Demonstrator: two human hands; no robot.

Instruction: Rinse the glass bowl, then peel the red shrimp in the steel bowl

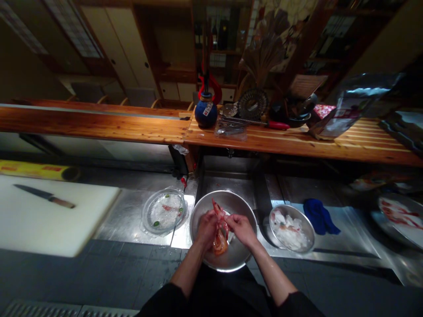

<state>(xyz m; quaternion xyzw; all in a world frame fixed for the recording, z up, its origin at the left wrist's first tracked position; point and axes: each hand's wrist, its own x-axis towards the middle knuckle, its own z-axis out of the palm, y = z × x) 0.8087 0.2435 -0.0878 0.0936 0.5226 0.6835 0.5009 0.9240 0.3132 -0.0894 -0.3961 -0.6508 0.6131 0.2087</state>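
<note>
Both my hands hold a large red shrimp [219, 230] over a steel bowl [202, 209] at the sink. My left hand [206, 228] is closed round the shrimp's left side. From the right, my right hand [241, 228] pinches it near the middle. The shrimp's head and feelers point away from me. To the right stands a smaller steel bowl [307, 226] with pale pieces in it. A clear plastic-covered dish [164, 212] with ice and bits of green lies to the left.
A white cutting board [39, 224] with a knife [44, 196] lies at the left, a yellow wrap roll [39, 171] behind it. A blue cloth [319, 215] and a tray of shrimp [401, 218] are at the right. A blue vase [205, 112] and utensils stand on the wooden counter [99, 125].
</note>
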